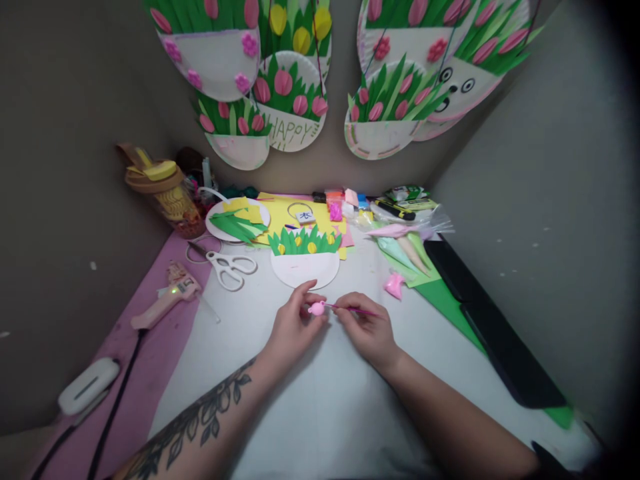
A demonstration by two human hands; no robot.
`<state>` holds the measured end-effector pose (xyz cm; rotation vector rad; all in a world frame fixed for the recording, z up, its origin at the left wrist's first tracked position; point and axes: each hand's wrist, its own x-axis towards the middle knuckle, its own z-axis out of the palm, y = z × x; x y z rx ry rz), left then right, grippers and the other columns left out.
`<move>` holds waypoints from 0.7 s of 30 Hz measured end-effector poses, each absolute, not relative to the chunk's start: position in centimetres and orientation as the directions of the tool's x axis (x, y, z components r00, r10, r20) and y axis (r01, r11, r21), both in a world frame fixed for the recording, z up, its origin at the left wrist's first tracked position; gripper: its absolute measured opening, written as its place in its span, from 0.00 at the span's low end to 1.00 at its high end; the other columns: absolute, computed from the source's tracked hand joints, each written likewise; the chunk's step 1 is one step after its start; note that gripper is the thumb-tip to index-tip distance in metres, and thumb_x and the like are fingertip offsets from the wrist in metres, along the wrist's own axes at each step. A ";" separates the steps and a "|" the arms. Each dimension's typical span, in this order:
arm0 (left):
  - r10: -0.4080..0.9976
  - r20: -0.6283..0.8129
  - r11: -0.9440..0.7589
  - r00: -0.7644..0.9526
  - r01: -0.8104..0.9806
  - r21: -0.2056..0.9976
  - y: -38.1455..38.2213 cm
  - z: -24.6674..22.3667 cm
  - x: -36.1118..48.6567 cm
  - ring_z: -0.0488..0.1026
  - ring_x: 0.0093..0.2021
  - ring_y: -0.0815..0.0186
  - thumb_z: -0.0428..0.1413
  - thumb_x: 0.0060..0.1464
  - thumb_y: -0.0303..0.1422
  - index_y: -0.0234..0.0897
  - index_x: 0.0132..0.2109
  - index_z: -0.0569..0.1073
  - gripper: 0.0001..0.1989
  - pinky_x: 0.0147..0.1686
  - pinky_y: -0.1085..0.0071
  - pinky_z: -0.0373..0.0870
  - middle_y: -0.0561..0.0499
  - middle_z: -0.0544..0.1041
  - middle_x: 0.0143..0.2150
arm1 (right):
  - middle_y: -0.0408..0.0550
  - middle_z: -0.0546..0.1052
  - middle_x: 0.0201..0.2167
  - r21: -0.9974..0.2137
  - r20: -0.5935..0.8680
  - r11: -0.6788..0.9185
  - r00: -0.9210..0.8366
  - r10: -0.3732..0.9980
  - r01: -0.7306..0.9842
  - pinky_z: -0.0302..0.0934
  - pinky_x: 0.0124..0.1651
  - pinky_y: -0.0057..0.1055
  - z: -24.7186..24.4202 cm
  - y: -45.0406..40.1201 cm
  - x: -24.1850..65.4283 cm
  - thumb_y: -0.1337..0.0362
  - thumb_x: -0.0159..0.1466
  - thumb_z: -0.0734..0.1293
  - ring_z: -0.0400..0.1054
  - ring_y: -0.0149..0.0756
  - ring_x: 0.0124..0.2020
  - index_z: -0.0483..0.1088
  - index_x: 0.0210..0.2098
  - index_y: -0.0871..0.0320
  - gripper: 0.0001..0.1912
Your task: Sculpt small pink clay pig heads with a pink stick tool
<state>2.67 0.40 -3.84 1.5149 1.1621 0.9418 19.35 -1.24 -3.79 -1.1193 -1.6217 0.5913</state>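
My left hand (291, 323) pinches a small pink clay piece (317, 309), round with little knobs at its edge, between thumb and fingers. In my right hand (369, 328) is a thin purple stick tool (359, 311), its pale tip at the right side of the clay; whether it touches cannot be made out. Just beyond the hands lies a half-round paper plate (304, 269) with green paper grass and yellow tulips. A packet of pink clay (395, 285) rests to the right.
White scissors (230, 269) and a glue gun (167, 298) with a cord lie at left, near a tumbler (165, 193). A plate of paper scraps (213, 225) sits behind. Piping bags (400, 247) and a black folded object (510, 340) are at right. Plate crafts (380, 140) hang above.
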 end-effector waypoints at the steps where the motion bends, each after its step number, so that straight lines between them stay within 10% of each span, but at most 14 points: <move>1: 0.969 0.019 -0.074 0.245 0.217 0.973 0.4 -3.9 2.7 0.74 0.42 0.65 0.58 0.50 0.27 0.40 0.58 0.61 0.28 0.44 0.66 0.69 0.49 0.77 0.46 | 0.44 0.75 0.27 -0.815 0.464 0.442 -0.034 0.885 0.374 0.64 0.35 0.29 -3.8 -1.2 19.3 0.70 0.62 0.65 0.70 0.32 0.30 0.70 0.32 0.56 0.04; 21: 0.968 0.027 -0.084 0.251 0.217 0.973 0.4 -3.9 2.6 0.74 0.42 0.65 0.58 0.50 0.27 0.41 0.58 0.61 0.28 0.43 0.66 0.69 0.48 0.77 0.46 | 0.44 0.75 0.27 -0.818 0.468 0.454 -0.051 0.882 0.353 0.64 0.35 0.29 -3.8 -1.2 19.2 0.70 0.62 0.64 0.70 0.32 0.30 0.70 0.32 0.56 0.04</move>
